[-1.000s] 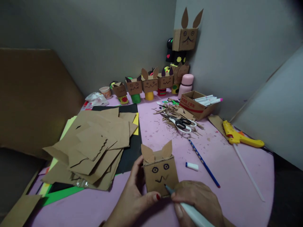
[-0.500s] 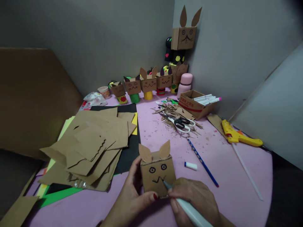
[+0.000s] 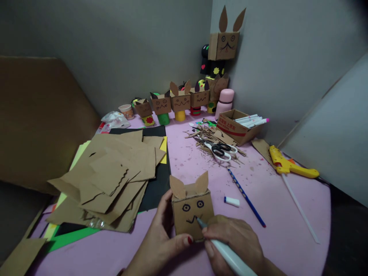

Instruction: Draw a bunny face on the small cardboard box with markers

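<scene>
A small cardboard box (image 3: 189, 230) with two pointed cardboard ears stands upright before me, with eyes and a zigzag mouth line drawn on its front. My left hand (image 3: 169, 234) is closed around its left side, thumb across the lower front and other fingers behind. In my right hand (image 3: 234, 239) is a white marker (image 3: 230, 257), its tip against the mouth line. The right fingers are pinched round the barrel near the tip. A white marker cap with a blue end (image 3: 231, 201) lies to the right of the box, beside a blue pencil (image 3: 246, 197).
Cardboard sheets (image 3: 115, 168) are piled at left. Scissors (image 3: 220, 149) rest on cardboard scraps. Behind stand several cardboard animal figures (image 3: 180, 101), a pink bottle (image 3: 224, 103) and a box of markers (image 3: 237, 126). A yellow glue gun (image 3: 290, 166) lies at right.
The marker tip has shifted slightly left along the mouth line. The box and left hand sit almost where they were, a touch to the right in view.
</scene>
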Tool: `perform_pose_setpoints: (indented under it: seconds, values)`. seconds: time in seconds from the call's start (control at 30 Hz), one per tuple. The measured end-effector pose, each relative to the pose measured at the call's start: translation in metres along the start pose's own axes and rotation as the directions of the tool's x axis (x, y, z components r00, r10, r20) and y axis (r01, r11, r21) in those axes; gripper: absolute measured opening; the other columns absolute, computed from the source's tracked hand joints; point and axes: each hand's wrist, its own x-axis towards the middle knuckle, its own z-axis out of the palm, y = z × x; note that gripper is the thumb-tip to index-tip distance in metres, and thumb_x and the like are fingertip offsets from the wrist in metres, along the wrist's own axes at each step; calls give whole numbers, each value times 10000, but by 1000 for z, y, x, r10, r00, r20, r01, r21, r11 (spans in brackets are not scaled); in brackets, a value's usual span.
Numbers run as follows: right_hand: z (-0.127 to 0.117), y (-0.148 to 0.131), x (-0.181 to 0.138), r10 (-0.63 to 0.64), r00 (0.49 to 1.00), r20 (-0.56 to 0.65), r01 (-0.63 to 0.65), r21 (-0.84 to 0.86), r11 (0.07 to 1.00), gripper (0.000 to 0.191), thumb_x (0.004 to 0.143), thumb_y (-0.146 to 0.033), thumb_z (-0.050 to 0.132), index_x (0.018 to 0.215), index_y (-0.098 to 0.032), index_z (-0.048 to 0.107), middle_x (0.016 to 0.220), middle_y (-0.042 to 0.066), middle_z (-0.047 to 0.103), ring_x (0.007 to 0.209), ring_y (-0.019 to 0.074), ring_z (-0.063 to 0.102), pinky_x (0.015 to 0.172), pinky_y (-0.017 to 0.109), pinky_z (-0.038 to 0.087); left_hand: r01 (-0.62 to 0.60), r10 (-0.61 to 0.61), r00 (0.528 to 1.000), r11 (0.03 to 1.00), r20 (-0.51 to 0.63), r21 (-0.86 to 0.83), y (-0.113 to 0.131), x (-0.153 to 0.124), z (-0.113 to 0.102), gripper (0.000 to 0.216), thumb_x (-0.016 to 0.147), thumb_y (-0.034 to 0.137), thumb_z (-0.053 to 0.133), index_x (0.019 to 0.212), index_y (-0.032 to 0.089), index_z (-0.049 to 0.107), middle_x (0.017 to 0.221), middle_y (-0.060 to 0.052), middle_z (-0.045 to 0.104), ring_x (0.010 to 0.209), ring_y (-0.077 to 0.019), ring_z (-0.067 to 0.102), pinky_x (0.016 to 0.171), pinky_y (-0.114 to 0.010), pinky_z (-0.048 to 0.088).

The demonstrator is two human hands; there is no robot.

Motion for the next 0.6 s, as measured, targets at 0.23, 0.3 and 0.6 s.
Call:
perform_pose_setpoints:
  seconds: [0.23,0.3,0.6]
  values:
    - [-2,0,0,-21,999,40,21,-6,1000,152,776,-81,474,790,-180,589,551,-9,648,419,102,588,407,199,485,2,-1,1000,1000,-15,16,2,-1,1,999,572,438,863,1418,323,344,1443,-122,501,1339,-352,417,1086,-471,344]
    - [-1,-1,-1,-13,1000,14,13,-17,1000,158,773,-77,473,790,-185,587,543,-13,646,417,102,589,405,197,484,-4,5,1000,1000,-15,16,1,0,1,1015,557,445,869,1416,325,342,1437,-118,506,1337,-350,419,1087,-469,343]
    - [1,-3,1,-7,1000,-19,7,-25,1000,151,757,-67,489,762,-180,589,537,-17,648,415,92,599,423,184,490,1,-1,1000,1000,3,15,0,0,0,969,564,451,863,1385,324,365,1455,-121,486,1346,-356,403,1094,-497,320]
